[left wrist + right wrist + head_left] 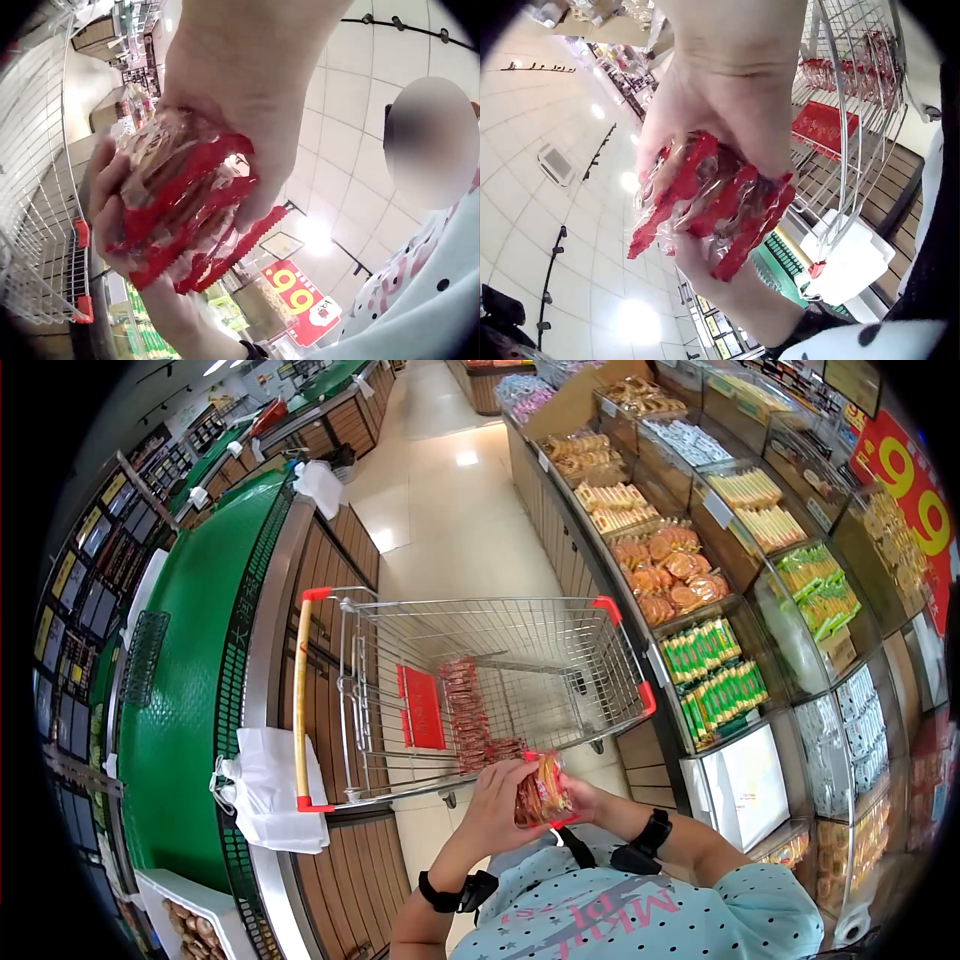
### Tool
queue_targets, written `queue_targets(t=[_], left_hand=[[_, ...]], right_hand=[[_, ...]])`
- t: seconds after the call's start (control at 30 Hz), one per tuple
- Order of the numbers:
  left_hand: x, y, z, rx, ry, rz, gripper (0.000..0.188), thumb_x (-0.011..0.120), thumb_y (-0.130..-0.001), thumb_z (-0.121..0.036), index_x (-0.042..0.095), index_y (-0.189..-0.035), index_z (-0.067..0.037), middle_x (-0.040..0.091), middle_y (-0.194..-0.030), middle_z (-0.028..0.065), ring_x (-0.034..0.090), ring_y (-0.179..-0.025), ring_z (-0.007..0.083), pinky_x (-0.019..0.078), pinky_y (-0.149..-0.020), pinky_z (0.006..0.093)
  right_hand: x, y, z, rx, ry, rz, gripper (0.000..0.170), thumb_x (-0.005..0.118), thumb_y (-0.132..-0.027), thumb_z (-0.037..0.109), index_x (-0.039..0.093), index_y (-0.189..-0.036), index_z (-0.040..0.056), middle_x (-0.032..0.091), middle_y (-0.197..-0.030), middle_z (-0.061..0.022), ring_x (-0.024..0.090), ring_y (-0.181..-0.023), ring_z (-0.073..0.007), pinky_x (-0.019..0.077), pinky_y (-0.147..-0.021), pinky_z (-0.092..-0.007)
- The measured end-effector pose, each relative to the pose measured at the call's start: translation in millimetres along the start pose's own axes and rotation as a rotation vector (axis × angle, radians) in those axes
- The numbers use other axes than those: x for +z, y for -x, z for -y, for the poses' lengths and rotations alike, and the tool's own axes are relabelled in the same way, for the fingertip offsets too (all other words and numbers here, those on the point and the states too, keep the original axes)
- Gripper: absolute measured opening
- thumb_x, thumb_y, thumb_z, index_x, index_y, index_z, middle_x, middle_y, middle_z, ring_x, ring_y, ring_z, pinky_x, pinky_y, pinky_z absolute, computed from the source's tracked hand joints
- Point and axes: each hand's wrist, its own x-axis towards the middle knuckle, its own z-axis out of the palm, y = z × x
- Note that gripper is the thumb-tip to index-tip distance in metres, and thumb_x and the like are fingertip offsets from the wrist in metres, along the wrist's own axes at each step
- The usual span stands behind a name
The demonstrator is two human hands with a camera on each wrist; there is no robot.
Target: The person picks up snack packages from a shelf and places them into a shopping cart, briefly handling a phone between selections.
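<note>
Between my two hands is a small stack of snack packets [545,792] in clear plastic with red zigzag-edged ends. My left hand [492,805] grips the stack from the left, and my right hand [588,802] holds its other side. In the left wrist view the red packet ends [187,195] fan out between both hands. The right wrist view shows the same bundle of packets [712,199] under my right hand [720,105]. The hands are at the near side of a wire shopping cart [520,744]. Inside it lies a row of similar red packets [466,705].
Display bins of packaged snacks [690,565] line the right side. A green counter [190,690] runs along the left, with white plastic bags [275,790] hanging from its edge. The tiled aisle floor [450,510] stretches ahead beyond the cart. A box of brown round items [190,930] stands lower left.
</note>
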Motion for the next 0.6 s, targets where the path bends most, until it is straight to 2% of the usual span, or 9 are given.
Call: queue_targets(t=[0.2,0.3,0.4,0.43,0.53,0.6], left_hand=[[-39,22,23,0.066,-0.066,-0.099,0.079,0.07,-0.051,-0.04,0.033,-0.115,-0.01,0.029,-0.117,0.0153,0.032,-0.105,0.0317,0.0159,-0.091,0.0528],[-45,31,20,-0.022,-0.136,0.019,0.074,0.071,-0.052,-0.032,0.036,-0.114,-0.01,0.03,-0.114,0.0153,0.032,-0.104,0.0336,0.0197,-0.09,0.0491],[-27,42,51,0.047,-0.161,0.002,0.081,0.072,-0.048,-0.032,0.034,-0.118,-0.017,0.027,-0.118,0.0143,0.032,-0.104,0.0321,0.0209,-0.088,0.05],[-22,44,59,0.05,-0.132,-0.017,0.079,0.072,-0.046,-0.029,0.036,-0.116,-0.019,0.027,-0.118,0.0135,0.032,-0.104,0.0303,0.0229,-0.087,0.0476],[-9,49,82,0.052,-0.056,-0.031,0.082,0.072,-0.047,-0.03,0.034,-0.118,-0.017,0.027,-0.119,0.0145,0.031,-0.106,0.0317,0.0227,-0.088,0.0472],[-10,44,93,0.005,-0.042,-0.031,0.084,0.072,-0.048,-0.032,0.031,-0.12,-0.015,0.025,-0.121,0.0158,0.029,-0.107,0.0336,0.0224,-0.089,0.0467]], right_hand=[[20,-38,-6,0.086,0.091,-0.018,0.059,0.055,-0.073,0.034,0.029,-0.12,0.0083,0.043,-0.113,-0.0127,0.045,-0.102,-0.0246,0.036,-0.087,-0.04],[19,-48,-17,0.155,0.094,-0.083,0.059,0.056,-0.073,0.032,0.03,-0.119,0.0053,0.044,-0.112,-0.014,0.046,-0.101,-0.0245,0.0371,-0.087,-0.0393],[23,-52,-18,0.16,0.204,-0.325,0.057,0.056,-0.073,0.03,0.031,-0.118,0.0056,0.045,-0.111,-0.0137,0.048,-0.098,-0.0234,0.0397,-0.084,-0.0383],[30,-54,-16,0.206,0.175,-0.414,0.054,0.056,-0.074,0.028,0.032,-0.117,0.0048,0.047,-0.109,-0.0132,0.05,-0.095,-0.0224,0.0418,-0.082,-0.0374],[-13,-63,-26,0.144,0.167,-0.337,0.052,0.056,-0.074,0.026,0.034,-0.115,0.0042,0.048,-0.107,-0.0123,0.05,-0.094,-0.0213,0.0421,-0.081,-0.0358],[5,-69,-8,0.188,0.266,-0.407,0.051,0.056,-0.073,0.024,0.035,-0.115,0.0038,0.049,-0.106,-0.0114,0.051,-0.094,-0.0201,0.0425,-0.081,-0.0347]])
